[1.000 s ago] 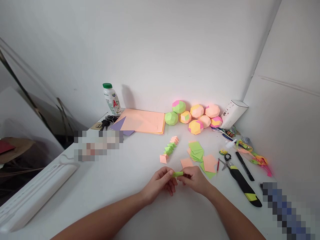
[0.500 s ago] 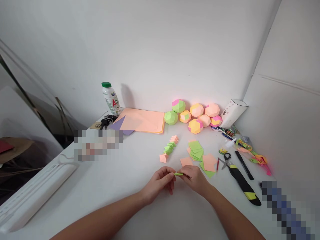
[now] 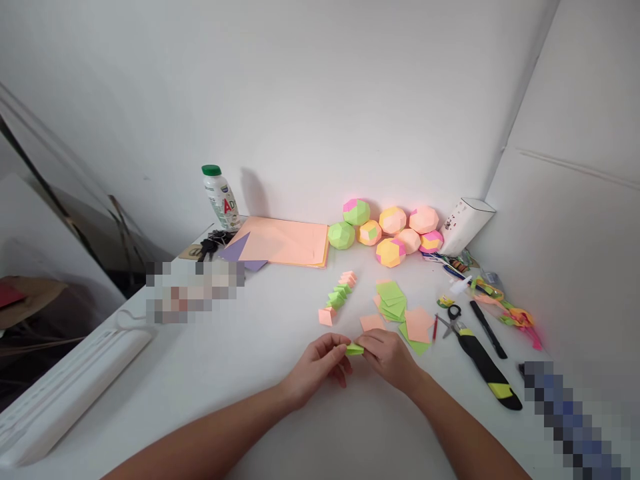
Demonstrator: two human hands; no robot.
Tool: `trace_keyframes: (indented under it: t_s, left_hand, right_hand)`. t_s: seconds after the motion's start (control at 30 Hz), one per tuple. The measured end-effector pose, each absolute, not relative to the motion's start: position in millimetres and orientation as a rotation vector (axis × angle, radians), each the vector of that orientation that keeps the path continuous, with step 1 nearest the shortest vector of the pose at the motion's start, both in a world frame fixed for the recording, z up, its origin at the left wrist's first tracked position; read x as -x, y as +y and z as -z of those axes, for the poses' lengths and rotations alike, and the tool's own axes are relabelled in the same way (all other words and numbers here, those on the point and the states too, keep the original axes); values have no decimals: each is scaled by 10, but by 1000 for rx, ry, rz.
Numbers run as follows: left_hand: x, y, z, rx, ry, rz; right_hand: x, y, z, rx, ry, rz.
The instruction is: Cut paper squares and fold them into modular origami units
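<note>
My left hand (image 3: 320,365) and my right hand (image 3: 390,359) meet over the white table (image 3: 240,373), both pinching a small folded green paper piece (image 3: 355,349) between their fingertips. Just beyond the hands lies a row of folded green and peach paper units (image 3: 339,297). To the right of that sits a loose stack of green and peach paper squares (image 3: 400,312). A single peach square (image 3: 371,323) lies closest to my right hand.
Several coloured paper balls (image 3: 390,230) line the back wall beside a white carton (image 3: 466,225). Peach sheets (image 3: 285,241), a bottle (image 3: 219,196) and keys (image 3: 213,243) are at the back left. Scissors (image 3: 453,323), a black-and-yellow knife (image 3: 487,370) and pens lie right. A white bar (image 3: 65,387) lies left.
The hands stay in place while the green piece turns between the fingers: it looked wider, then thin and flat, and now shows a small pointed fold.
</note>
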State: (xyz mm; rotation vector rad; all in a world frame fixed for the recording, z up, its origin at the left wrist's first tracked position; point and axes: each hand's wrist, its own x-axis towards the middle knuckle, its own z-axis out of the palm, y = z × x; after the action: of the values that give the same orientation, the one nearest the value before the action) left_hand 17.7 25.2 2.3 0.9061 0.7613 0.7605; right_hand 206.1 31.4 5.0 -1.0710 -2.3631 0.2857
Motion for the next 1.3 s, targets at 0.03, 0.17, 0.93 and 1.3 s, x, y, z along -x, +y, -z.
trace_keyframes:
  t_s: [0.03, 0.17, 0.93, 1.3]
  left_hand:
    - [-179, 251, -28, -906, 773, -771]
    - [-190, 253, -41, -920, 848, -800]
    - [-186, 303, 46, -870, 856, -974]
    - [-182, 315, 17, -807, 776, -908]
  right_hand:
    - [-2059, 315, -47, 1063, -2353, -256]
    - [-2051, 315, -37, 1002, -2298, -185]
    - [-2026, 305, -70, 858, -2058, -906]
    - [-2012, 277, -93, 927, -2133, -840]
